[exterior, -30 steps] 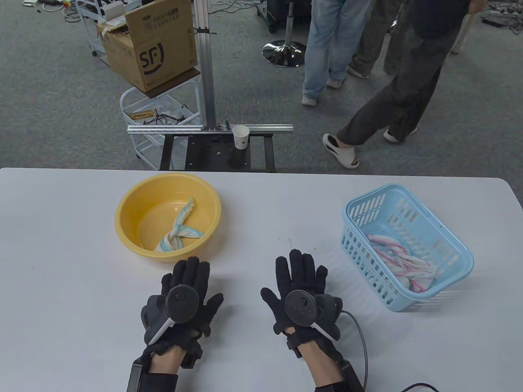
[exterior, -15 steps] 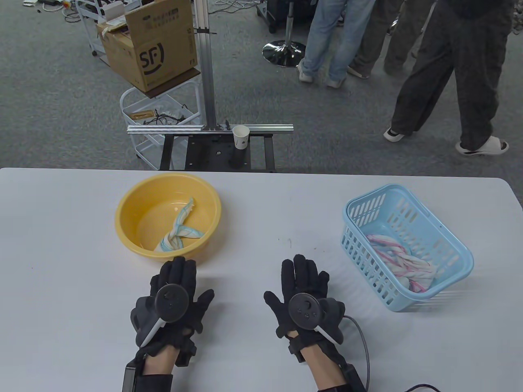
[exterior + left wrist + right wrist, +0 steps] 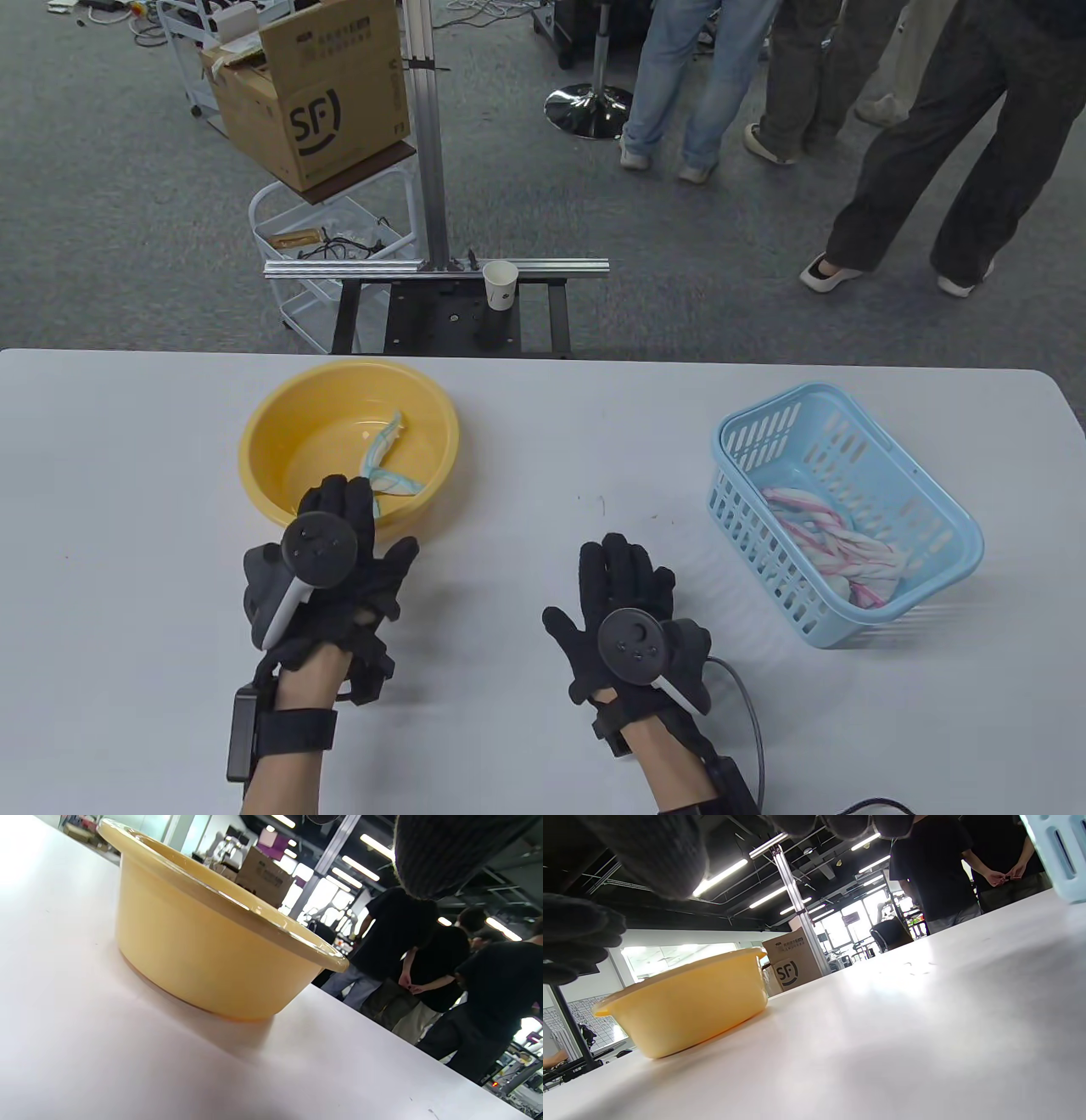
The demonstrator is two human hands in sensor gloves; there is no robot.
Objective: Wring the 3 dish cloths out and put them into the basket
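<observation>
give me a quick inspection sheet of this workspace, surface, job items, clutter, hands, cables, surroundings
surface: white table, a few small dark specks near the middle.
job's things: yellow basin holds one twisted blue-striped cloth; blue basket holds bunched pink-striped cloth, count unclear.
clutter: nothing seen on the table.
hands: left hand reaches over the basin's near rim toward the cloth, fingertips hidden, grip unclear; right hand lies flat on the table, fingers spread, holding nothing.
cables: grey cable runs from the right hand's tracker off the bottom edge.
surroundings: cardboard box, paper cup on a black stand, people standing beyond the table.
</observation>
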